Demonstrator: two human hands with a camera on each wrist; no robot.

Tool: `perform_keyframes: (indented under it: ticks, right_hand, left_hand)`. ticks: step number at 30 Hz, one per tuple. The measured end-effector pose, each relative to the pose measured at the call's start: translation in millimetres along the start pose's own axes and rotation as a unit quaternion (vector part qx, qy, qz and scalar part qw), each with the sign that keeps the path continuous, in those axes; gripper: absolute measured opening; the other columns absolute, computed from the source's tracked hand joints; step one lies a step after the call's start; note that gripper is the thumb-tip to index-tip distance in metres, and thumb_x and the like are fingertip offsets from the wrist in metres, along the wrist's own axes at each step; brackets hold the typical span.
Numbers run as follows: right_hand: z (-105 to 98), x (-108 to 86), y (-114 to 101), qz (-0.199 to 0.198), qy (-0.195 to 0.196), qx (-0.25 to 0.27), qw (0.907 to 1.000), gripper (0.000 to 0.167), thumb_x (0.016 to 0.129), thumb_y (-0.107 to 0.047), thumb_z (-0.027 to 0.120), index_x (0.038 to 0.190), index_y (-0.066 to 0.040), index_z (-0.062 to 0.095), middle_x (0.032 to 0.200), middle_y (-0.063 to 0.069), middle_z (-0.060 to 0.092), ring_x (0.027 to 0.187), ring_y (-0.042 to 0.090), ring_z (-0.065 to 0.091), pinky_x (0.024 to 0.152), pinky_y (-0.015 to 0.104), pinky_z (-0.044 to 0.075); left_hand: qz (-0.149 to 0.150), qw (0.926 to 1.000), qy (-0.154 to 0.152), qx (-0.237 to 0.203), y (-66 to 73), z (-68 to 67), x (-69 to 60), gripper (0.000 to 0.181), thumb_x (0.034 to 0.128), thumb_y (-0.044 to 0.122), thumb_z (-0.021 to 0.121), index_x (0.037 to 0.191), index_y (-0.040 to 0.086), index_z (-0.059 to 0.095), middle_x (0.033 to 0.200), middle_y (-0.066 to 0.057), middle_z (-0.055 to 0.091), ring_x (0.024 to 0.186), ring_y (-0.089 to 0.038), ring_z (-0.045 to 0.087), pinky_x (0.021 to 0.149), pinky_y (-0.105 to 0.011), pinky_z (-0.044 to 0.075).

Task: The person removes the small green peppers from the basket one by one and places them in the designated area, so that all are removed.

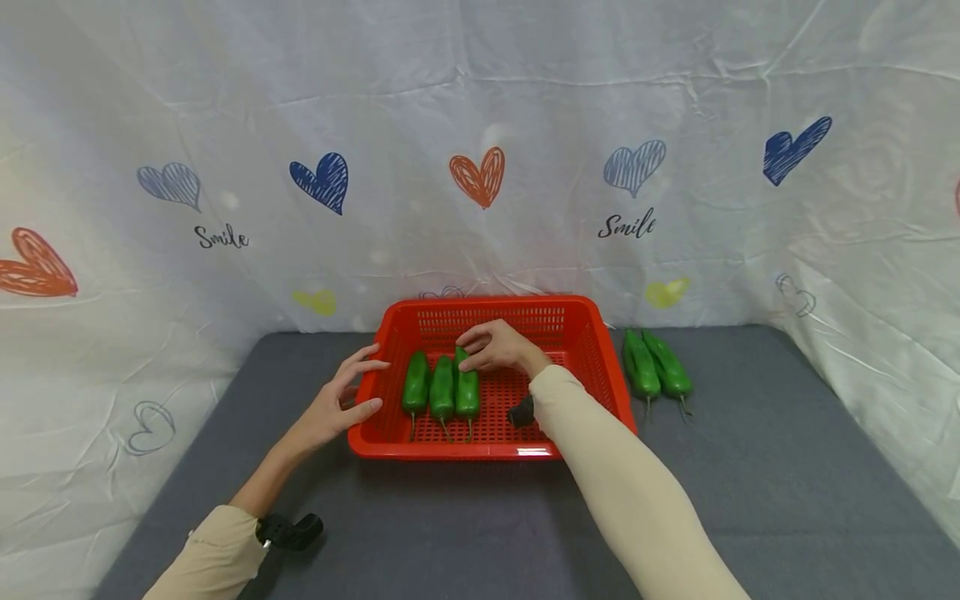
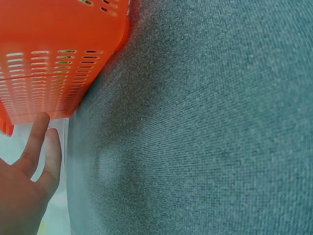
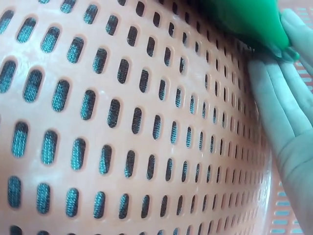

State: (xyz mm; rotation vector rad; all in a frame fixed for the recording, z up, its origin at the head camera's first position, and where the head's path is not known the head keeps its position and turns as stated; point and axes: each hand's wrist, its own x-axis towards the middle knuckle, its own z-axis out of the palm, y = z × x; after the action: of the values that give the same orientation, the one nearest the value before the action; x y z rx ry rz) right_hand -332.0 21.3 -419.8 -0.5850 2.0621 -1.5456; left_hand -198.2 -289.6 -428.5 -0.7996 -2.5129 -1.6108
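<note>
A red plastic basket with slotted walls sits on the grey cloth. Inside it, toward the left, three long green peppers lie side by side with their stems toward me. My right hand reaches in and pinches the far tip of the rightmost green pepper; the right wrist view shows thumb and fingers at the end of that pepper, low over the slotted floor. Beside it lie the middle pepper and the left pepper. My left hand is at the basket's left rim, fingers spread and loosely extended.
Two more green peppers lie together on the grey cloth, right of the basket. A white curtain printed with hearts hangs behind the table's far edge. Dark wrist devices are strapped to both arms.
</note>
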Motion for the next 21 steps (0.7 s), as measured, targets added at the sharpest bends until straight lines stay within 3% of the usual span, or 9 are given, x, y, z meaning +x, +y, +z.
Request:
perform_keyframes:
  ticks: [10,17,21]
  right_hand:
    - [-2.6,-1.2,-2.5,0.007,0.007,0.039,0.9992,0.045,0.087,0.002,0.079,0.130,0.003,0.066,0.123,0.015,0.067,0.113,0.029,0.062,0.080,0.046,0.057]
    - [-5.6,-2.2,-4.9,-0.008,0.003,0.045,0.9990,0.045,0.087,0.003,0.078,0.130,0.006,0.065,0.120,0.017,0.068,0.109,0.030,0.064,0.080,0.049,0.057]
    - [-9.5,-4.3,-6.0,-0.022,0.004,0.039,0.9990,0.045,0.089,0.003,0.077,0.131,0.007,0.063,0.121,0.018,0.067,0.106,0.029,0.065,0.080,0.049,0.057]
  left_hand:
    - [-0.005,1.0000,0.000,-0.004,3.0,-0.6,-0.5,0.050,0.0976,0.002,0.063,0.146,0.004,0.049,0.165,-0.007,0.018,0.121,-0.043,0.055,0.090,-0.035,0.052]
    - [-0.004,1.0000,-0.002,-0.006,3.2,-0.2,-0.3,0.050,0.0977,0.002,0.063,0.146,0.003,0.049,0.165,-0.010,0.017,0.117,-0.043,0.056,0.088,-0.037,0.053]
    - [-0.003,1.0000,-0.001,0.002,2.8,-0.3,0.0,0.050,0.0979,0.003,0.063,0.146,0.004,0.049,0.165,-0.010,0.017,0.123,-0.041,0.052,0.092,-0.036,0.051]
